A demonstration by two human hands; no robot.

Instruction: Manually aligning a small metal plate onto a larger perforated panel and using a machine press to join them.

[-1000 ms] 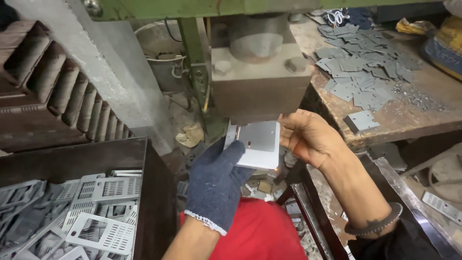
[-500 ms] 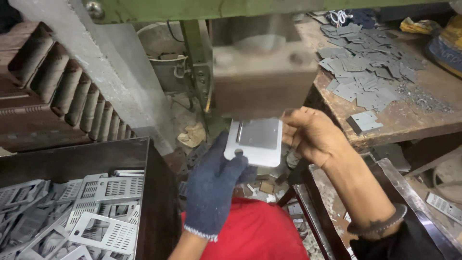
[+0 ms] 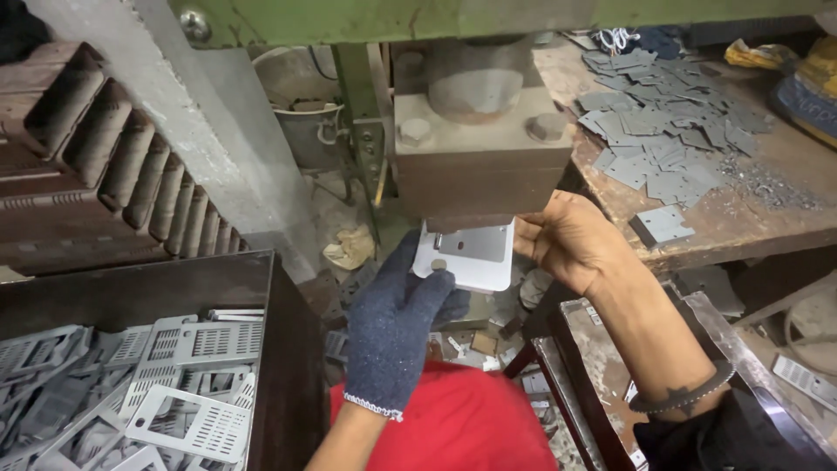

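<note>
**Fingers under the ram while the plate goes in**

From where I watch, both hands are at the mouth of the press. My left hand (image 3: 397, 327), in a dark knit glove, is closed on the near left corner of the pale metal plate (image 3: 466, 255), thumb on top and fingers beneath. My bare right hand (image 3: 571, 240) pinches the plate's right edge, fingers curled round it. The plate sits level just below the brown press block (image 3: 475, 161), its far edge already tucked under the block's bottom face.

The main hazard I see is the block itself: the fingertips of both hands lie just beside its lower edge, and if it came down with either hand there they would be crushed. The loose knit of the glove could also snag on a plate corner or a burr and hold the hand in.

The bare right hand has no cover against the sheet's cut edge; a slip along it could slice the palm.

If the plate is seated crooked, I judge the punch would land off its mark and spoil the piece, as with any part from the perforated grey plates in the bin (image 3: 174, 384) at near left.
</note>
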